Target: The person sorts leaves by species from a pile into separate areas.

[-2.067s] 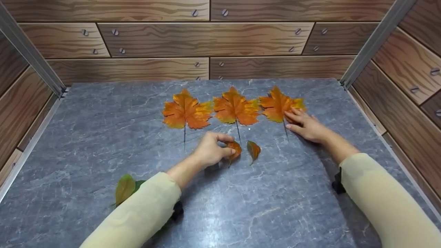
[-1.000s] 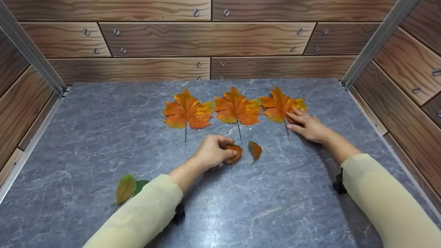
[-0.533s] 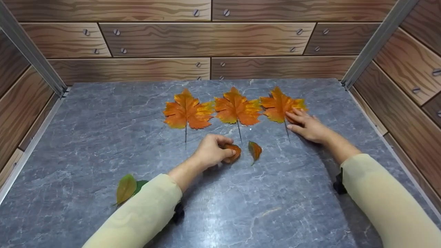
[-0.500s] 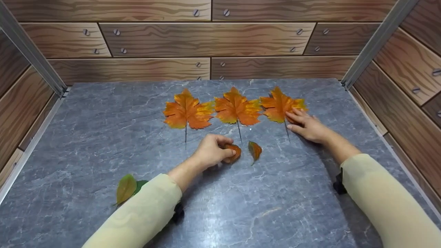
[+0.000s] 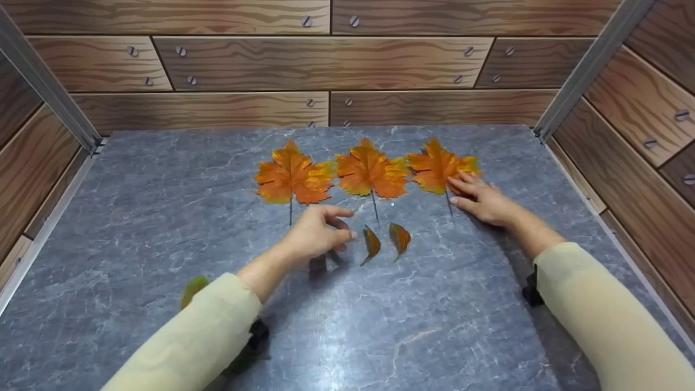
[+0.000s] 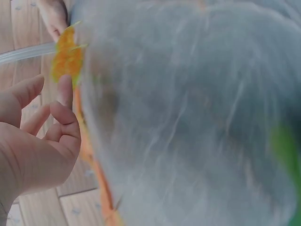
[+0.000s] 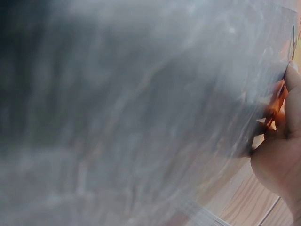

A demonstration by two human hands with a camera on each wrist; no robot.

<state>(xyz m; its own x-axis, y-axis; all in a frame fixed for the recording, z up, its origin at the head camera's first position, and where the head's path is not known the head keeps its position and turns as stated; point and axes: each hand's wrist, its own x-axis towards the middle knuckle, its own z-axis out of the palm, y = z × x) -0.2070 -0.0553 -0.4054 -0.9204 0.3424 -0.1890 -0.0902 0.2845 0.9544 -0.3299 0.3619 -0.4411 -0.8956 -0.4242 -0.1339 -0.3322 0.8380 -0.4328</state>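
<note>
Three orange maple leaves with dark stems lie in a row: a left one [image 5: 293, 174], a middle one [image 5: 370, 169] and a right one [image 5: 434, 165]. Below the middle one are two small curled brown-orange leaves, a left one [image 5: 372, 244] and a right one [image 5: 400, 239]. My left hand [image 5: 315, 233] is just left of the nearer small leaf, apart from it, fingers loosely bent and holding nothing. My right hand [image 5: 486, 201] rests with extended fingers on the lower right of the right maple leaf, covering part of it.
A green leaf [image 5: 193, 289] lies at the left, mostly hidden under my left sleeve [image 5: 187, 336]. The grey marbled tabletop [image 5: 450, 304] is bounded by wood-patterned walls [image 5: 320, 62] and metal corner posts [image 5: 594, 70].
My left hand has let go of the left small leaf and drawn back to the left. That leaf now lies on the table. My right hand has stayed in place.
</note>
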